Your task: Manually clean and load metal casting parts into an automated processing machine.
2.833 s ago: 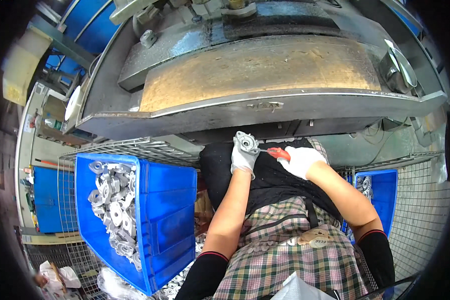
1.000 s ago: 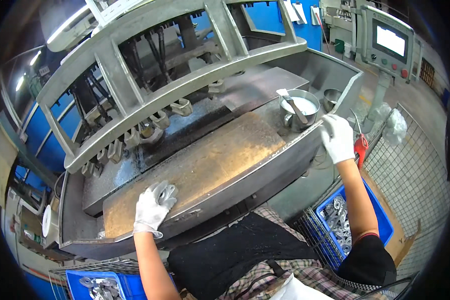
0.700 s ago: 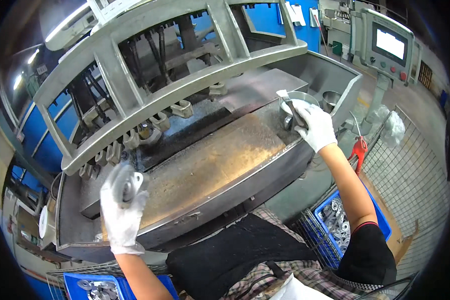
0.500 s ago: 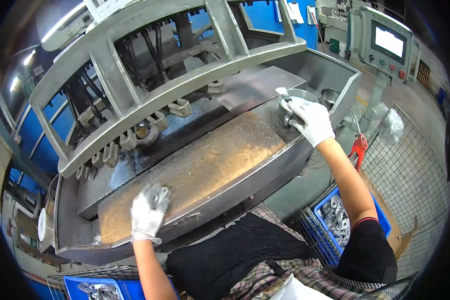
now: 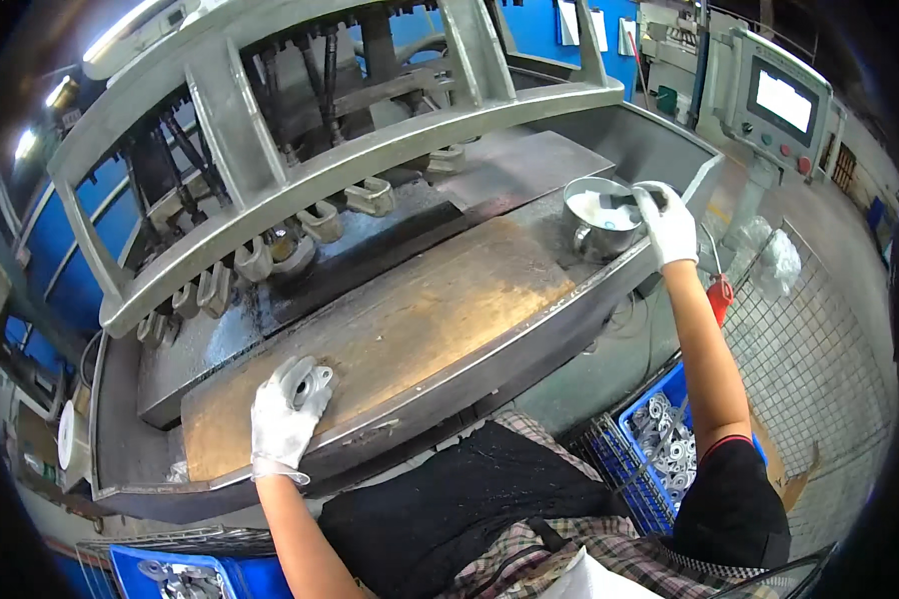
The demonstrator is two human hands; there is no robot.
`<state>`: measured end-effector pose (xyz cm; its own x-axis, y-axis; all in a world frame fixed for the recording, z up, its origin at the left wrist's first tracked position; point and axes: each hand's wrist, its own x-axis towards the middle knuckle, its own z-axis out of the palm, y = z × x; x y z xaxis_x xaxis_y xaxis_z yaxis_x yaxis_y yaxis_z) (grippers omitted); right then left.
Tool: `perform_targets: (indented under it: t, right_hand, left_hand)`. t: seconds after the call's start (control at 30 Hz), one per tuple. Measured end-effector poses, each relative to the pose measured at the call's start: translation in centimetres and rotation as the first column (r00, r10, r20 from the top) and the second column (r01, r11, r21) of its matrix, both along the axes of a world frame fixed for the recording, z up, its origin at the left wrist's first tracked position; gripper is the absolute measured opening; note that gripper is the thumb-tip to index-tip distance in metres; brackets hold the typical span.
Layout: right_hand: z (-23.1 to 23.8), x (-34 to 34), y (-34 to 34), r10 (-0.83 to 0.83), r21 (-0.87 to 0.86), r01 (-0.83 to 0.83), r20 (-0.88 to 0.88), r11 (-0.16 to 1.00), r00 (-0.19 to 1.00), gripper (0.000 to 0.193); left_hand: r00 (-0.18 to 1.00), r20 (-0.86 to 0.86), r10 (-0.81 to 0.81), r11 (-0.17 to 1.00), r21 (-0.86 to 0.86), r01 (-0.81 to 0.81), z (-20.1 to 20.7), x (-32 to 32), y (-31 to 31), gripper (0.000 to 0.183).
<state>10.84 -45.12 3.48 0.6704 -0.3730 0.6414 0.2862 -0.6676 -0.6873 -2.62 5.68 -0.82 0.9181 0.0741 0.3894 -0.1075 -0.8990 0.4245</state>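
My left hand [image 5: 282, 419], in a white glove, is closed round a small grey metal part [image 5: 316, 382] with a ring and a lug. It rests at the front left of the worn, brown-stained board [image 5: 400, 344]. At the right end of the trough, my gloved right hand [image 5: 669, 225] grips a brush [image 5: 621, 202] with a dark handle. The brush's tip reaches into a round metal cup [image 5: 609, 242] holding something white. Part of the brush is hidden by my fingers.
A machine frame [image 5: 370, 160] with a row of metal clamps [image 5: 320, 220] spans the trough's far side. Blue bins [image 5: 624, 409] of metal parts stand low at right and left. A control panel [image 5: 781, 100], a red air gun [image 5: 719, 298] and wire mesh [image 5: 819, 339] are at right.
My right hand has moved right and lowered the brush into the cup. My left hand has shifted slightly left, still holding the metal part.
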Motion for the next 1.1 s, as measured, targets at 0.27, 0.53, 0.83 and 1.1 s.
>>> perform_targets:
  t: [0.27,0.53,0.83,1.1]
  right_hand:
    - [-1.5,-1.1,-1.2,0.11,0.068,-0.109,-0.02,0.992,0.994,0.021]
    - [-3.5,-6.8,-2.5,0.139,0.015,-0.139,0.034,0.99,0.99,0.023]
    - [-0.6,-7.8,0.7,0.162,0.167,-0.163,0.022,0.972,0.987,0.028]
    - [1.5,3.0,16.2,0.565,0.542,-0.498,0.051,0.677,0.824,0.039]
  left_hand:
    - [1.0,0.005,0.023,0.999,0.028,-0.023,0.5,-0.3,-0.7,0.041]
    - [0.999,-0.018,0.034,0.998,0.055,-0.033,0.2,-0.5,0.2,0.047]
    - [0.993,-0.103,0.055,0.994,0.096,-0.045,-0.2,-0.6,0.5,0.048]
    - [0.997,-0.035,0.073,0.995,0.068,-0.07,-0.4,-0.8,0.6,0.046]
